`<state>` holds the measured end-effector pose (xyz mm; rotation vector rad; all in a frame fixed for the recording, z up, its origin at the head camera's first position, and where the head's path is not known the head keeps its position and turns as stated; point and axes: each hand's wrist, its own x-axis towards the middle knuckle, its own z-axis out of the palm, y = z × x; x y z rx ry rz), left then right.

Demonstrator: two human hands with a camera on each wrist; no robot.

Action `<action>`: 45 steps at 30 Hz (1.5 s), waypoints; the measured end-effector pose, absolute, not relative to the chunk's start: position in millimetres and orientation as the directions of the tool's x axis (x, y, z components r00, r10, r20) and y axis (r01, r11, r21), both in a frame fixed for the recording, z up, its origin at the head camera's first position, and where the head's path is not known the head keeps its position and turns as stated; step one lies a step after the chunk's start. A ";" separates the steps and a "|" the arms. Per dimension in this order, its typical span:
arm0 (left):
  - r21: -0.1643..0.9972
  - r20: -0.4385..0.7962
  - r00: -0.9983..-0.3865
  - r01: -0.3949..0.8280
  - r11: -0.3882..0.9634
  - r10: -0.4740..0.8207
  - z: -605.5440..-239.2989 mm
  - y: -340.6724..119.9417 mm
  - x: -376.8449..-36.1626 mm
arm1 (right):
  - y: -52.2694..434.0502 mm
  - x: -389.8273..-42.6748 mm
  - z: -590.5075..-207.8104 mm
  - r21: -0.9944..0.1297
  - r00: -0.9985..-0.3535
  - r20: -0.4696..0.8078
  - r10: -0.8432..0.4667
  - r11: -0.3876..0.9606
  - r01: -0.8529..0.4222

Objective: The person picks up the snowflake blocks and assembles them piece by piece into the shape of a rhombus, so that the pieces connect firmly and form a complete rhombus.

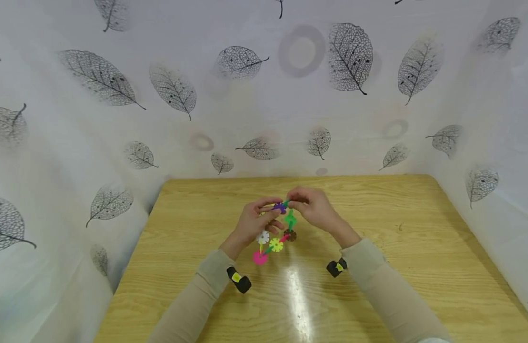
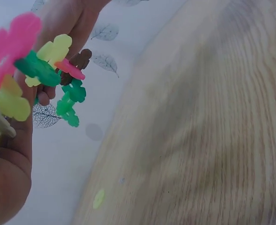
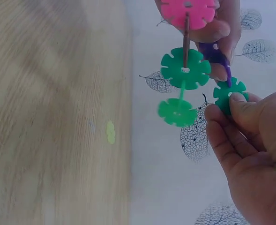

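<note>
A chain of notched plastic discs hangs between the two hands above the table. My left hand (image 1: 252, 221) pinches a purple disc (image 1: 279, 207) near the chain's upper end. Thumb and fingers of my right hand (image 1: 317, 209) grip a green disc (image 3: 220, 97), whose edge meets the purple one. Lower in the chain are a white disc (image 1: 263, 237), a pink disc (image 1: 260, 257), a yellow disc (image 1: 276, 245) and a brown disc (image 1: 290, 235). A light green disc (image 3: 177, 112) dangles at the other end. Fingers partly hide the purple disc.
The wooden table (image 1: 418, 286) lies below both hands. Behind it hangs a white cloth (image 1: 264, 105) printed with leaves. A small yellow piece (image 3: 110, 132) shows on the tabletop in both wrist views. Black wrist cameras (image 1: 242, 282) sit at the cuffs.
</note>
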<state>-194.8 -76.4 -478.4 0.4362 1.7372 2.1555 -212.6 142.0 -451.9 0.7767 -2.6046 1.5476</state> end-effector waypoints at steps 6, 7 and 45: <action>0.979 0.018 -0.899 -0.074 -0.192 0.438 -479.8 -77.0 -194.2 | 139.9 -213.6 -456.2 -0.806 -0.869 0.260 -0.421 0.401 -0.435; 0.979 0.019 -0.899 -0.072 -0.189 0.438 -480.1 -77.1 -194.3 | 139.8 -213.8 -456.9 -0.817 -0.874 0.249 -0.418 0.394 -0.421; 0.992 0.054 -0.919 0.003 -0.129 0.391 -481.3 -64.9 -190.7 | 129.9 -193.2 -432.1 -0.875 -0.882 0.244 -0.403 0.300 -0.379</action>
